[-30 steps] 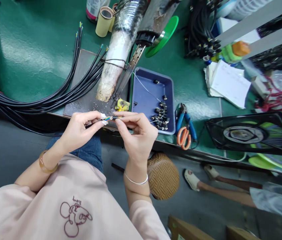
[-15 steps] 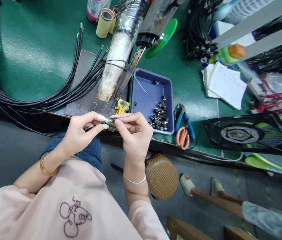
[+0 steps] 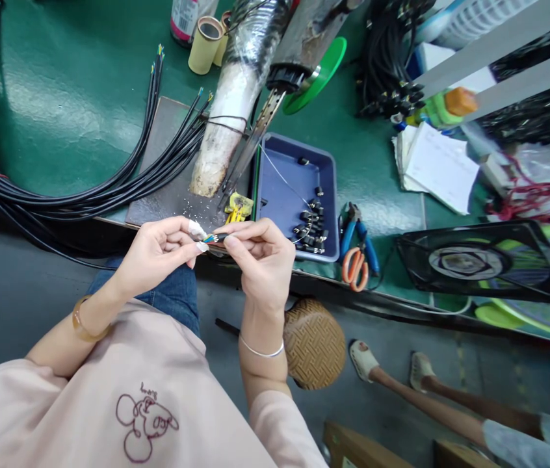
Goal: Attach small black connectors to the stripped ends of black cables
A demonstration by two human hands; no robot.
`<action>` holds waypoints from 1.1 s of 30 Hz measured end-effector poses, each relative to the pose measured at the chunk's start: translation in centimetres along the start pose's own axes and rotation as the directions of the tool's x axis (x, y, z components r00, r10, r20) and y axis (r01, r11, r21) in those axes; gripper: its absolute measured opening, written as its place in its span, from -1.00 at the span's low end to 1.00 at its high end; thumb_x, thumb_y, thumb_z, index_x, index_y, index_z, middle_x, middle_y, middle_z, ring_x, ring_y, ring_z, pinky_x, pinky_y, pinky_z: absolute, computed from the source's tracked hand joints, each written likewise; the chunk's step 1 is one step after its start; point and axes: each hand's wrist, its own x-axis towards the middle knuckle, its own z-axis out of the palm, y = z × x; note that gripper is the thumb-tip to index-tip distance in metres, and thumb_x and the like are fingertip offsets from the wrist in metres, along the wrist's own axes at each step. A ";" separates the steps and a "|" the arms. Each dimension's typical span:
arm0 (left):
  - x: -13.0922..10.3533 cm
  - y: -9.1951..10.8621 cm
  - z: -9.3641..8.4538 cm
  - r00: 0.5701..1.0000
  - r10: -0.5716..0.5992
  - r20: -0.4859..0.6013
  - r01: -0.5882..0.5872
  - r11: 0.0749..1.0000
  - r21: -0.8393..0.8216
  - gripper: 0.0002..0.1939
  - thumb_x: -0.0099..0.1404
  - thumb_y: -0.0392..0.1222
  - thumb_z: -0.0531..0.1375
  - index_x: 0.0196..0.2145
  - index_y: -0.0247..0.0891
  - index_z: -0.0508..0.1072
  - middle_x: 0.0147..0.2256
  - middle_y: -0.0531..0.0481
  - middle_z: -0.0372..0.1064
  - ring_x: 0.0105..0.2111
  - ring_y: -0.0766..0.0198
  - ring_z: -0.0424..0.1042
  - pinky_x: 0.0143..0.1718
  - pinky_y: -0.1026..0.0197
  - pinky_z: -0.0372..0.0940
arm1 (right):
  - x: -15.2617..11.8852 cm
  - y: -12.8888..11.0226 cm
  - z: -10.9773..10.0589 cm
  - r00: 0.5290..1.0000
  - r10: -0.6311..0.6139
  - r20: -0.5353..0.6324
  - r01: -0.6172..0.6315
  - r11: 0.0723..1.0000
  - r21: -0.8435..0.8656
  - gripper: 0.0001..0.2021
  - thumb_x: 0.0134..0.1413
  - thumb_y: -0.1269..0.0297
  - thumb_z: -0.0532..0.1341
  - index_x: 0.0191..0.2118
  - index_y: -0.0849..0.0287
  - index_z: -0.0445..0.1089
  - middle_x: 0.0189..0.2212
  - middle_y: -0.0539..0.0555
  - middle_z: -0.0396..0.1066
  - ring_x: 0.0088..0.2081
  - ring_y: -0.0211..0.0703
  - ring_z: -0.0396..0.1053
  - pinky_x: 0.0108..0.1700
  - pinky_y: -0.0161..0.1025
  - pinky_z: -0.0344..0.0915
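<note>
At the front edge of the smooth green table (image 3: 372,162), the left hand (image 3: 158,252) pinches thin multicoloured wires (image 3: 209,239). The right hand (image 3: 268,260) pinches a small black piece (image 3: 219,237) at their ends, near the blue rectangular tray (image 3: 277,188).

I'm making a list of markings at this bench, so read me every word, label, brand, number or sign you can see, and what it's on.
None can be read with certainty.
Pale pink cloth shirt: dark stitched lettering, too small.
White plastic bottle with a pink band: printed label, too blurred.
Loose white paper sheets: any writing is too faint.
Brown cardboard box: pale label, cut off by the picture's edge.
</note>
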 end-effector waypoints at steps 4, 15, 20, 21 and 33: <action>-0.1 0.0 -0.2 1.000 0.013 0.016 -0.014 0.999 0.048 -0.82 0.19 -0.16 0.33 -0.44 -0.34 0.51 -0.59 0.06 0.36 -0.60 0.43 0.31 -0.55 0.38 0.27 | 0.2 -0.2 -0.3 0.999 0.018 0.028 -0.018 1.000 -0.001 -0.76 0.07 0.17 0.42 -0.42 0.12 0.38 -0.34 -0.02 0.62 -0.40 -0.27 0.59 -0.31 -0.35 0.58; -0.2 0.2 -0.1 0.999 -0.014 0.053 0.009 0.996 0.090 -0.76 0.22 -0.10 0.30 -0.45 -0.35 0.48 -0.60 0.11 0.16 -0.63 0.49 0.03 -0.64 0.38 -0.05 | 0.9 0.1 -1.1 0.991 0.036 0.130 -0.027 0.997 -0.070 -0.68 0.05 0.04 0.41 -0.44 0.14 0.37 -0.36 0.02 0.62 -0.42 -0.26 0.58 -0.35 -0.33 0.56; -0.3 0.1 -0.2 0.998 -0.002 0.057 -0.005 0.992 0.124 -0.76 0.23 -0.09 0.28 -0.44 -0.36 0.52 -0.58 0.08 0.20 -0.60 0.46 0.05 -0.60 0.35 -0.03 | 0.8 0.1 -1.3 0.988 0.011 0.155 0.002 0.996 -0.084 -0.74 0.08 0.10 0.40 -0.41 0.13 0.39 -0.35 0.02 0.63 -0.38 -0.26 0.59 -0.32 -0.33 0.58; -0.2 0.1 -0.2 0.998 -0.003 0.059 -0.004 0.991 0.131 -0.76 0.23 -0.09 0.28 -0.43 -0.36 0.53 -0.58 0.07 0.20 -0.59 0.46 0.06 -0.60 0.35 -0.03 | 0.8 0.2 -1.3 0.988 0.004 0.156 0.010 0.996 -0.088 -0.75 0.10 0.12 0.39 -0.41 0.13 0.39 -0.34 0.02 0.63 -0.37 -0.25 0.59 -0.31 -0.33 0.58; 1.0 -0.4 -0.3 0.998 0.037 -0.058 -0.031 0.994 0.106 -0.71 0.17 -0.02 0.34 -0.40 -0.35 0.54 -0.49 0.00 0.38 -0.52 0.41 0.24 -0.49 0.36 0.19 | -1.6 -0.2 -0.6 0.838 -0.485 -0.250 0.354 0.832 -0.428 -0.82 0.30 0.29 0.21 -0.02 -0.08 0.41 -0.52 -0.11 0.46 -0.65 -0.26 0.38 -0.60 -0.26 0.32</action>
